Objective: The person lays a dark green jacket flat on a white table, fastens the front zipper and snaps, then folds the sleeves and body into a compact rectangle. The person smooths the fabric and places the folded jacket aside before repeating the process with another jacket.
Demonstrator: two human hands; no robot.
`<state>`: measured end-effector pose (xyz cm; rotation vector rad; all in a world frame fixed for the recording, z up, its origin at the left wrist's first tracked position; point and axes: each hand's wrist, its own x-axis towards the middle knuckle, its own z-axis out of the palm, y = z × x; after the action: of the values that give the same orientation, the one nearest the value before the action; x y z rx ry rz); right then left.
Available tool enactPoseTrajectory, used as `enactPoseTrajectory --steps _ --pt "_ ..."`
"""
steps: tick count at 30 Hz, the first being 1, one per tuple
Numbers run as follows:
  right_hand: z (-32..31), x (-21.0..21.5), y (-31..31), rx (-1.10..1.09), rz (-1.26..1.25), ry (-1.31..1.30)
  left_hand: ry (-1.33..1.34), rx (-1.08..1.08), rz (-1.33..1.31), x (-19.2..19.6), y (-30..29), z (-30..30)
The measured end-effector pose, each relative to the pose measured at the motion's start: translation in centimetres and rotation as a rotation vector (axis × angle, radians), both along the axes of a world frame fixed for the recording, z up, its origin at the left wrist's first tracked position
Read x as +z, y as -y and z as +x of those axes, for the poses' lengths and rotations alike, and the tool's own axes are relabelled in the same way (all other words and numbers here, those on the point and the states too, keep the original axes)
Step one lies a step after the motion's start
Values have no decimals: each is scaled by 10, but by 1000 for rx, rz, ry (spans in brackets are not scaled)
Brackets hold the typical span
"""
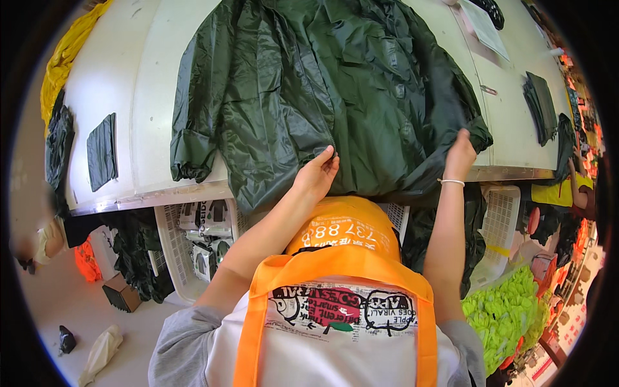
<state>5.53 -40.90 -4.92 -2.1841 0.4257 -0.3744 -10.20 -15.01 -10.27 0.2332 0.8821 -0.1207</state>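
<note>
Pinching green jacket (277, 106) with left hand (316, 173), grasping side with right hand (460, 155); ideally pulling evenly, smoothing flat between hands.

Jacket (287, 106) — glossy, crinkled cloth

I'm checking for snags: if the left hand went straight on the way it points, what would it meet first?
The dark green jacket, near its front zip: the left hand touches its edge. Whether the fingers would slide over or under it is unclear.
</note>
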Motion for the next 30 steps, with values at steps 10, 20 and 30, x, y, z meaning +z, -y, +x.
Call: enactPoseTrajectory --steps 10,20,30 --pt "-92 -23 -99 827 0 -199 33 -158 72 12 15 3" --pt "-98 -50 -115 703 221 -349 -30 -265 233 5 25 10" --pt "-119 -2 -118 747 -262 -82 -60 -178 249 3 33 15"
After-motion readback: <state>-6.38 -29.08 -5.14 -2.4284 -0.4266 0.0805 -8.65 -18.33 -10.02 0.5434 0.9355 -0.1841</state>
